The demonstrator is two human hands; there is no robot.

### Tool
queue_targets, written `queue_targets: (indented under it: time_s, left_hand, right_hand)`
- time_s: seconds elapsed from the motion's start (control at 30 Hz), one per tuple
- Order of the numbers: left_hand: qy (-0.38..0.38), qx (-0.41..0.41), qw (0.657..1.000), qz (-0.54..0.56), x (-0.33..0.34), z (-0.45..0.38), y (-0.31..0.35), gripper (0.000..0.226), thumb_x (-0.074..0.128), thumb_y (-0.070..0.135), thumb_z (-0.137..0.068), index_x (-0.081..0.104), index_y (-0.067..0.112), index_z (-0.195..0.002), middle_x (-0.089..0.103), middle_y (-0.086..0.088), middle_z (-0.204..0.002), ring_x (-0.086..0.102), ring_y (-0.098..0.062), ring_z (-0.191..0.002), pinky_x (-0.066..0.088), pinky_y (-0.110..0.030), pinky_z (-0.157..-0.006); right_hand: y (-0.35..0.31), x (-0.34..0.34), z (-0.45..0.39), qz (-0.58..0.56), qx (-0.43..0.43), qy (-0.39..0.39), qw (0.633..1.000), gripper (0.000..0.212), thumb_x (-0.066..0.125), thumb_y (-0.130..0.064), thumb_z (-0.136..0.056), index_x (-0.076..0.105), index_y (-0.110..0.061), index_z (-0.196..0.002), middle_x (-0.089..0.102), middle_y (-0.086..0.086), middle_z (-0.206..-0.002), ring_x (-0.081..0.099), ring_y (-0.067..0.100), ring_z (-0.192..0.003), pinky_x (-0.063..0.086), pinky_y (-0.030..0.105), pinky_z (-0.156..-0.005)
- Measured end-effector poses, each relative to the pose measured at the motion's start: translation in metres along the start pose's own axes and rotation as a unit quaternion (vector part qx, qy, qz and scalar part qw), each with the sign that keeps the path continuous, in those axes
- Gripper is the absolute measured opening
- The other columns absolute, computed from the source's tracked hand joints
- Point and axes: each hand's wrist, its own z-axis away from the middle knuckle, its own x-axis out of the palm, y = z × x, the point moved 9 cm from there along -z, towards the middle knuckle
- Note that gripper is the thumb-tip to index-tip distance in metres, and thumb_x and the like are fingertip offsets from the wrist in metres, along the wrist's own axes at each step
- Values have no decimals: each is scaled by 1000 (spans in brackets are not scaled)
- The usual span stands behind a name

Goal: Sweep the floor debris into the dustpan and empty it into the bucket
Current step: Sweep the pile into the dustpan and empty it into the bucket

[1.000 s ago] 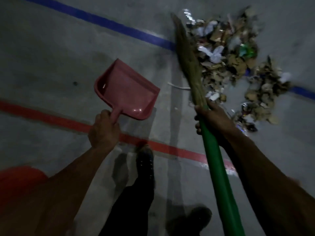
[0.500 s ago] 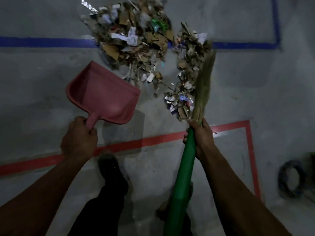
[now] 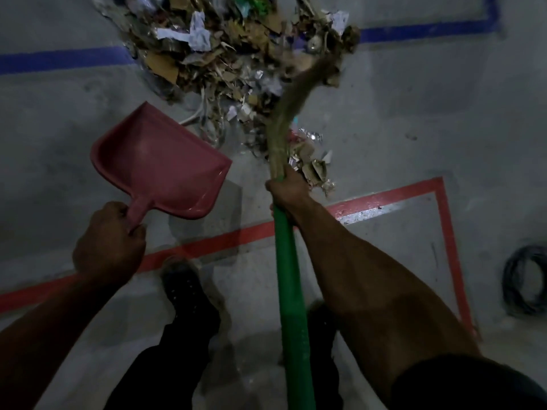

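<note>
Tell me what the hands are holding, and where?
The left hand grips the pink dustpan by its handle. The right hand grips the broom at the top of its green handle, below the bristles.

The grey concrete floor (image 3: 399,119) carries a loose pile of debris (image 3: 225,54): torn cardboard, paper scraps and foil bits, spread across a blue tape line (image 3: 59,59). A red tape line (image 3: 384,196) runs nearer, turning a corner at the right. A dark coiled cable (image 3: 524,279) lies at the right edge.
</note>
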Motion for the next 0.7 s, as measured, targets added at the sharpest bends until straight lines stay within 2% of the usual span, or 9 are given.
queue_targets:
  time_s: [0.1,0.23,0.4,0.53,0.63,0.7]
  left_hand:
    - [-4,4,1000,10,-2,7,4,38,64,23,-87,49,8,-119,55,-23,-112,56,-45,-100,46,-50,-80]
    - [-5,1,1000,12,-11,15,15,36,63,22,-87,49,7,-118,53,-23,-113,56,-46,-98,46,-49,-79]
    - [-10,-7,1000,13,-18,23,27,36,63,22,-87,50,7,-117,53,-22,-115,56,-46,-101,45,-50,-82]
    - [-6,-5,1000,10,-14,22,27,36,62,23,-88,50,8,-118,53,-22,-117,55,-46,-104,44,-50,-84]
    - [5,-10,1000,0,-11,21,21,36,62,23,-87,50,8,-118,53,-22,-116,55,-47,-105,44,-51,-85]
    - [9,-1,1000,-3,-9,23,16,35,62,22,-87,50,8,-116,53,-24,-115,55,-47,-104,44,-51,-85]
  right_hand:
    - [-3,-9,36,-87,-5,-11,996,51,59,-15,-86,47,-22,-134,58,5,-89,61,25,-70,60,41,-61]
    - [40,-58,92,-211,77,10,974,49,58,-12,-90,46,-29,-134,56,11,-83,54,22,-57,50,32,-51]
    - [121,-97,133,-274,180,61,943,39,60,-10,-91,52,-16,-129,52,17,-77,53,24,-53,49,31,-48]
    - [137,-60,111,-252,224,41,940,27,60,-7,-89,55,-7,-116,52,17,-74,52,24,-51,49,31,-47]
    - [102,-4,82,-242,182,-15,953,10,58,-4,-89,57,-13,-93,53,15,-73,53,23,-53,50,34,-54]
    - [66,25,71,-236,141,-42,961,13,55,-1,-89,57,-13,-93,54,11,-77,53,24,-60,50,36,-57]
